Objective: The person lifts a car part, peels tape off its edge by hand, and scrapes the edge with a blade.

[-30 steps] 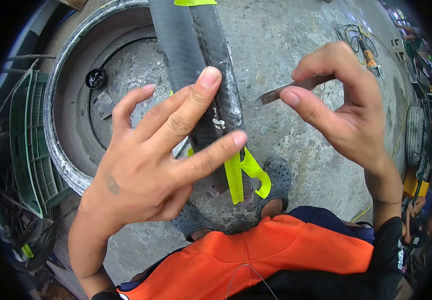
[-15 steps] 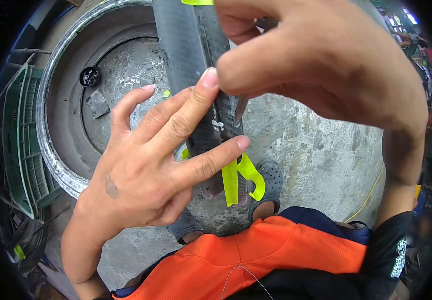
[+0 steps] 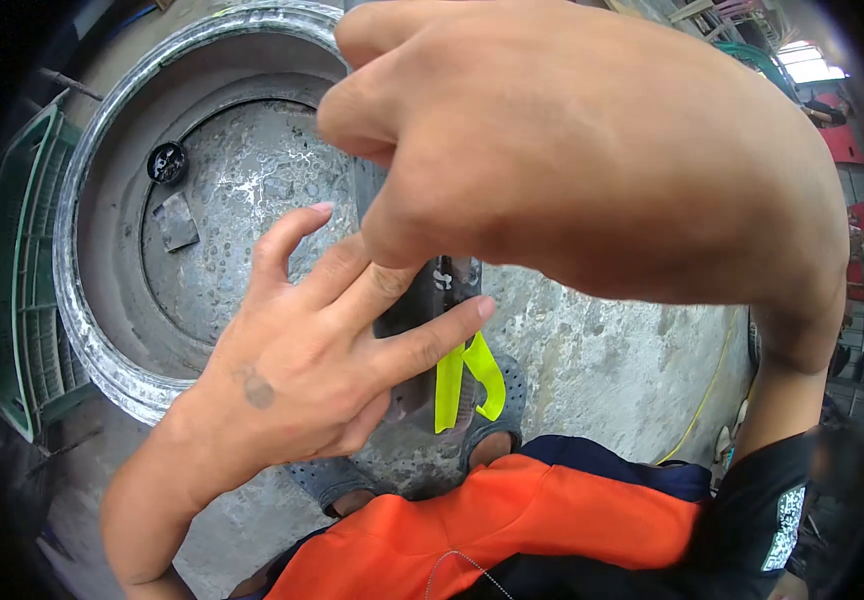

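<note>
A dark, long part [image 3: 414, 310] with a carbon-like surface runs down the middle, mostly hidden by my hands. Yellow-green tape strips [image 3: 448, 385] hang at its lower end, and a small white patch shows near its edge. My left hand [image 3: 327, 340] lies across the part with its fingers spread and holds nothing. My right hand [image 3: 552, 150] is above the part's upper stretch, close to the camera, with its fingers bent. Whatever it holds is hidden behind the hand.
A large round tub or rim [image 3: 67, 250] stands at the left, with a small black cup [image 3: 167, 163] and a flat grey square [image 3: 176, 222] inside its ring. Beside it is a green crate [image 3: 27, 290]. Two clog-covered feet are below; a yellow cord [image 3: 697, 415] lies at right.
My right hand, which held a thin flat blade at the right, has moved left and up over the part. My left hand stays spread on it. The view has shifted slightly.
</note>
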`<act>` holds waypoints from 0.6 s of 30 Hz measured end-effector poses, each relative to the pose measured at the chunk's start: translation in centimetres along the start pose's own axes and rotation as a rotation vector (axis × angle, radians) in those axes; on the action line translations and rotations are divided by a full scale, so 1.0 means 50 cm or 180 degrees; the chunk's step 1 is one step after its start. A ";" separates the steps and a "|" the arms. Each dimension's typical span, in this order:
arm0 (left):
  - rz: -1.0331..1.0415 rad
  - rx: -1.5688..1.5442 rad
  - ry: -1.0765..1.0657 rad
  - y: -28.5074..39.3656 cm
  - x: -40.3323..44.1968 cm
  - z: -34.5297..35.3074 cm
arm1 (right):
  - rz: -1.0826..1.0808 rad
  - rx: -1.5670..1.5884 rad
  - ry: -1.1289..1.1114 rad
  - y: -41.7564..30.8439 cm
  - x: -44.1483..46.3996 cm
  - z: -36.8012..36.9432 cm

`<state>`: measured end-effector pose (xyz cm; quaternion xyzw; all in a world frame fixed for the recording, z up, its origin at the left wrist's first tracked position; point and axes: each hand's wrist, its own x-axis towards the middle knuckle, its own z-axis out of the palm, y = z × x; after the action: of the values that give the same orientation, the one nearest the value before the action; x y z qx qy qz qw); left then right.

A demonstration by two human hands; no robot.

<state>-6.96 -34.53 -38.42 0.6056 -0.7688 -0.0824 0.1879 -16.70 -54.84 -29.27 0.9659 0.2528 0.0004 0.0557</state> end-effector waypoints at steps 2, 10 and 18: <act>-0.0014 -0.0244 0.0059 -0.001 0.001 0.003 | -0.0014 -0.0014 -0.0031 -0.002 0.003 0.000; -0.0001 -0.0165 0.0081 -0.003 -0.004 0.004 | -0.0054 -0.0088 -0.0062 -0.004 0.013 -0.011; -0.0030 0.0023 0.0096 -0.002 -0.001 0.007 | 0.0012 -0.0106 -0.0039 -0.011 0.011 -0.007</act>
<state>-6.97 -34.53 -38.78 0.6111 -0.7633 -0.0714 0.1969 -16.48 -54.04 -29.00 0.9653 0.2506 -0.0012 0.0733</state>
